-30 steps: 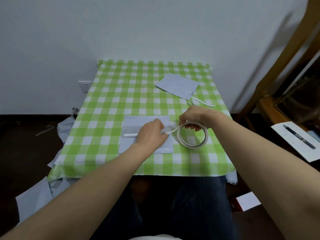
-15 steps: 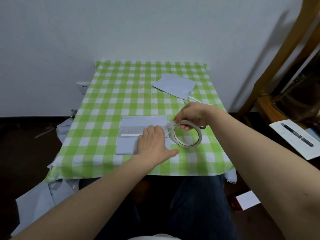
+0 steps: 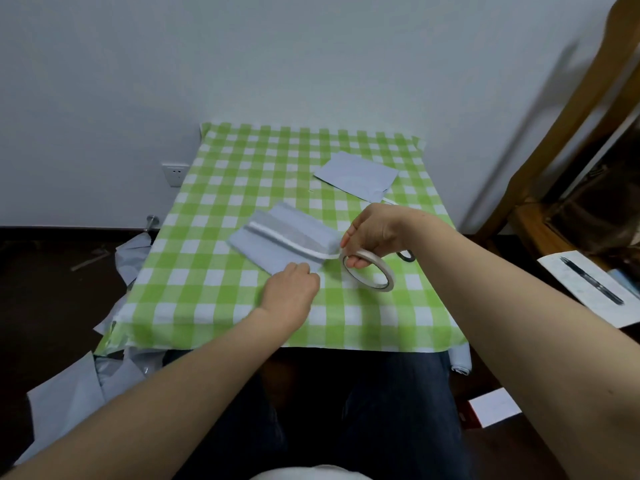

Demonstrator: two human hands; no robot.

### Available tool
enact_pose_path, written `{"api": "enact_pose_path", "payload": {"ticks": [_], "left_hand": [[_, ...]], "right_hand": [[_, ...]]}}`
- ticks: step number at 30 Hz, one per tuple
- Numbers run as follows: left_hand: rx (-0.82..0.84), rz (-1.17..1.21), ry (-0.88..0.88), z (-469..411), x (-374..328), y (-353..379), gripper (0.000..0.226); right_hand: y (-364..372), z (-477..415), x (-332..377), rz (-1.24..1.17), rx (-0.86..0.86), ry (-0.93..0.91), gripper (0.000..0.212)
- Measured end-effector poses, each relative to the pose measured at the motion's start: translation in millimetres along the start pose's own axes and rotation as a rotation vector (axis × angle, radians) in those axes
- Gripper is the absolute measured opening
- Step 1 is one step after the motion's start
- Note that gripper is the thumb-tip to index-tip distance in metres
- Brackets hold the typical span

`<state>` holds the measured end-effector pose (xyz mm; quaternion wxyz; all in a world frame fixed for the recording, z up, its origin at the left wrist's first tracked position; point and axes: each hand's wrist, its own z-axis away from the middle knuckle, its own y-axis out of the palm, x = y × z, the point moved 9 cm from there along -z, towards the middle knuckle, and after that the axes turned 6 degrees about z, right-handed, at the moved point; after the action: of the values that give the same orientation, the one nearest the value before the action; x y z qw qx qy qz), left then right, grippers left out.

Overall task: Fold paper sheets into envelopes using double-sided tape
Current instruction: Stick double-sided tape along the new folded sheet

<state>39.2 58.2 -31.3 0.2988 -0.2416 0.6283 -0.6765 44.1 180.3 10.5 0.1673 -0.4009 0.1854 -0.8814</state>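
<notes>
Head view: right hand [image 3: 375, 233], gripping tape roll [image 3: 379, 262], partly hides black loop [image 3: 407, 257].

A sheet [image 3: 265, 252] lies mid-surface [image 3: 225, 188] with a tape strip [image 3: 294, 245] along it. The roll [image 3: 383, 269] stands just right of it, held in the right hand [image 3: 375, 233]. The left hand [image 3: 291, 294] is at the sheet's near edge. A second sheet [image 3: 356, 174] lies behind, to the right. More sheets [image 3: 65, 400] lie on the floor, left.
</notes>
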Motion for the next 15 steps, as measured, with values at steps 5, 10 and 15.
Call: {"api": "enact_pose_path", "payload": {"ticks": [5,10,15], "left_hand": [[0.002,0.199,-0.016,0.8,39.0,8.2,0.041],[-0.083,1.379,-0.615,18.3,60.8,4.8,0.016],[0.178,1.953,-0.807,18.1,29.4,17.2,0.032]], "right_hand": [[25.7,-6.6,16.0,-0.011,0.063,0.007,0.013],[36.6,-12.9,22.8,-0.124,0.03,0.051,0.008],[44.9,-9.0,22.9,-0.248,0.047,0.075,0.003]]}}
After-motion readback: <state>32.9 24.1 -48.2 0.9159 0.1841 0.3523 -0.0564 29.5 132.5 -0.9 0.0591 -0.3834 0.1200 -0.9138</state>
